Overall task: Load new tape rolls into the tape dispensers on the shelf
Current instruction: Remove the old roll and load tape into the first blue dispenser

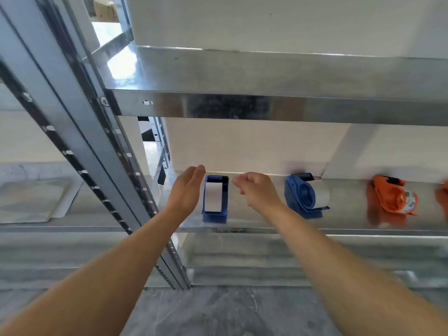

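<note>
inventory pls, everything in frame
left blue dispenser: 1, blue, white roll, lower shelf, between the hands
right blue dispenser: 1, blue, white roll, right of right hand
orange dispenser: 1, orange, further right
orange item: 1, cut off at right edge, unclear
lower shelf: 1, grey metal
upper shelf: 1, grey metal, above
post: 1, grey, slotted, left
box: 1, brown, top left
floor: grey stone, bottom
left hand: 1, fingers straight
right hand: 1, loosely curled, holds nothing visible

blue dispenser [215, 215] with white roll [213, 197] on metal shelf [344, 214]. left hand [185, 191] just left of it, fingers straight. right hand [257, 190] just right, loosely curled, empty. further right: second blue dispenser [303, 194], then orange dispenser [390, 197].
</note>
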Demonstrator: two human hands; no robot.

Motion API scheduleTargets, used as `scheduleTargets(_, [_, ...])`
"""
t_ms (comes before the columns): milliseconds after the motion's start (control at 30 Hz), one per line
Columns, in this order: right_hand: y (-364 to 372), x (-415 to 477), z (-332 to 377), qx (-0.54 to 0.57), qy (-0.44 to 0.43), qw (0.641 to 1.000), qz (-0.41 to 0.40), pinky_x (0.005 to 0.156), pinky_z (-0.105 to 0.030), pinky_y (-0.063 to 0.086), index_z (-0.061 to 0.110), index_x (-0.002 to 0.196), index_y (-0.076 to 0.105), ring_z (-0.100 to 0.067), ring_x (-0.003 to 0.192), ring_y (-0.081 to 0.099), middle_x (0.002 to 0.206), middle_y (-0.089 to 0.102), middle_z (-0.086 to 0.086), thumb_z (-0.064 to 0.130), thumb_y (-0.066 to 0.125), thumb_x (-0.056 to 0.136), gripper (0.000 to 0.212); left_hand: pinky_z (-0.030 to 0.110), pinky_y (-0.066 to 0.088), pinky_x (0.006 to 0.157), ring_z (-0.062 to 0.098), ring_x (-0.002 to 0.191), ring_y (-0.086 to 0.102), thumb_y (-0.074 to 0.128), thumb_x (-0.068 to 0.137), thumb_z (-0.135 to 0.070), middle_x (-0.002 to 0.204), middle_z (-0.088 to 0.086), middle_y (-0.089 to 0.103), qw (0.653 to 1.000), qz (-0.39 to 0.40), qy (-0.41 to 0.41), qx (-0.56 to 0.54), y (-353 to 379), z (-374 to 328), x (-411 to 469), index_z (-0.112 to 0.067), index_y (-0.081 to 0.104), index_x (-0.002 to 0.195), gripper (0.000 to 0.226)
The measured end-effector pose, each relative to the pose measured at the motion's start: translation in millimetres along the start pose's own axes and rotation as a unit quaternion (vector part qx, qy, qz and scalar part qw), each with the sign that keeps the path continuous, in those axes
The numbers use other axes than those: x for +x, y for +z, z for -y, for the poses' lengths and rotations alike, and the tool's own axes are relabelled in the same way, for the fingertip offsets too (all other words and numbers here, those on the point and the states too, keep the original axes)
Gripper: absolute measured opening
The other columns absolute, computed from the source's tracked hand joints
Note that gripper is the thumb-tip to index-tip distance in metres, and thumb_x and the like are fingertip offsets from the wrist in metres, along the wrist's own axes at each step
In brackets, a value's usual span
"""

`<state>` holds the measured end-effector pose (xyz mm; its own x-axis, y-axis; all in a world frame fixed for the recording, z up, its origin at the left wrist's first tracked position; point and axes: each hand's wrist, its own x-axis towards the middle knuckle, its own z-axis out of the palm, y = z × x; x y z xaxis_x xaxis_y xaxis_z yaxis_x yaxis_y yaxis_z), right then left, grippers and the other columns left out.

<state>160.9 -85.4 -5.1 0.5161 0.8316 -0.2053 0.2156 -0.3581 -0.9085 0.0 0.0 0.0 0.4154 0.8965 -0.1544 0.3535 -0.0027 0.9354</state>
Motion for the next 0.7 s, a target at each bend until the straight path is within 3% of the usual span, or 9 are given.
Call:
scheduleTargets(100, [7.8, 12.6, -13.4, -0.03, 0.011, 0.999, -0.004, 0.07, -0.033, 0.047, -0.007, 0.099, 0.067, -0.021, 0.069, 0.054, 0.074, 0.059, -0.008, 0.043, 0.063, 0.09, 0.051, 0.044, 0.039, 0.107, 0.022, 0.121, 0.053, 0.034, 0.102, -0.047, 0.126, -0.003, 0.057, 0.999, -0.01, -0.042, 0.006, 4.6, 8.9, 10.7, -0.022, 0.053, 0.13, 0.042])
scheduleTargets(200, [17.4, 22.8, -26.6, -0.049, 0.038, 0.998, 0.022, 0.071, -0.034, 0.047, 0.001, 0.082, 0.068, -0.029, 0.072, 0.059, 0.075, 0.062, -0.014, 0.045, 0.063, 0.089, 0.045, 0.037, 0.036, 0.103, 0.023, 0.124, 0.05, 0.034, 0.103, -0.043, 0.132, 0.001, 0.056, 0.995, -0.008, -0.099, 0.032, 10.7, 14.7, 16.3, -0.018, 0.051, 0.137, 0.045])
scheduleTargets(233, [20.1, 26.6, -30.3, -0.05, 0.045, 0.997, 0.028, 0.073, -0.034, 0.048, 0.002, 0.083, 0.07, -0.03, 0.075, 0.06, 0.076, 0.065, -0.014, 0.044, 0.064, 0.089, 0.043, 0.036, 0.037, 0.1, 0.023, 0.12, 0.051, 0.035, 0.103, -0.041, 0.127, 0.002, 0.058, 0.993, -0.003, -0.115, 0.037, 12.7, 17.7, 19.5, -0.018, 0.055, 0.131, 0.042])
scheduleTargets(300, [26.0, 31.1, -35.5, -0.051, 0.057, 0.996, 0.034, 0.077, -0.037, 0.052, -0.004, 0.097, 0.072, -0.03, 0.081, 0.066, 0.085, 0.073, -0.014, 0.042, 0.064, 0.09, 0.048, 0.033, 0.038, 0.087, 0.022, 0.102, 0.053, 0.037, 0.103, -0.036, 0.107, 0.005, 0.061, 0.988, 0.008, -0.147, 0.049, 15.4, 20.8, 24.4, -0.017, 0.063, 0.103, 0.032])
scheduleTargets(367, [32.8, 34.3, -41.0, -0.048, 0.066, 0.996, 0.043, 0.076, -0.042, 0.055, -0.003, 0.096, 0.073, -0.031, 0.076, 0.066, 0.083, 0.074, -0.013, 0.039, 0.065, 0.091, 0.043, 0.033, 0.036, 0.077, 0.023, 0.09, 0.051, 0.04, 0.101, -0.03, 0.092, 0.007, 0.058, 0.984, 0.014, -0.169, 0.062, 16.6, 28.5, 30.3, -0.013, 0.06, 0.083, 0.032])
scheduleTargets(433, [39.4, 37.1, -47.0, -0.044, 0.078, 0.995, 0.053, 0.066, -0.039, 0.048, 0.003, 0.077, 0.072, -0.023, 0.061, 0.055, 0.064, 0.062, -0.005, 0.037, 0.067, 0.091, 0.037, 0.032, 0.035, 0.07, 0.023, 0.082, 0.05, 0.044, 0.098, -0.024, 0.085, 0.011, 0.056, 0.979, 0.021, -0.188, 0.076, 16.4, 34.0, 32.5, -0.007, 0.063, 0.083, 0.029])
scheduleTargets(500, [45.5, 39.1, -51.0, -0.05, 0.082, 0.994, 0.06, 0.064, -0.031, 0.041, 0.014, 0.065, 0.063, -0.017, 0.059, 0.049, 0.058, 0.053, 0.0, 0.036, 0.067, 0.091, 0.035, 0.031, 0.04, 0.067, 0.024, 0.076, 0.052, 0.048, 0.095, -0.015, 0.083, 0.016, 0.06, 0.975, 0.033, -0.202, 0.083, 16.4, 38.4, 34.4, 0.004, 0.067, 0.087, 0.028])
scheduleTargets(600, [51.7, 41.8, -52.2, -0.051, 0.077, 0.994, 0.065, 0.073, -0.033, 0.05, 0.019, 0.074, 0.07, -0.016, 0.073, 0.063, 0.072, 0.069, 0.001, 0.034, 0.068, 0.092, 0.023, 0.026, 0.046, 0.065, 0.022, 0.078, 0.058, 0.049, 0.092, -0.006, 0.093, 0.018, 0.069, 0.976, 0.044, -0.197, 0.086, 17.4, 39.7, 37.3, 0.002, 0.072, 0.09, 0.025])
scheduleTargets(700, [55.3, 43.7, -50.4, -0.051, 0.058, 0.995, 0.064, 0.073, -0.039, 0.052, 0.007, 0.08, 0.072, -0.022, 0.074, 0.064, 0.079, 0.072, -0.009, 0.032, 0.068, 0.091, 0.027, 0.025, 0.048, 0.064, 0.022, 0.081, 0.061, 0.051, 0.09, -0.003, 0.087, 0.011, 0.069, 0.978, 0.043, -0.185, 0.081, 19.1, 37.6, 40.1, -0.007, 0.072, 0.084, 0.023])
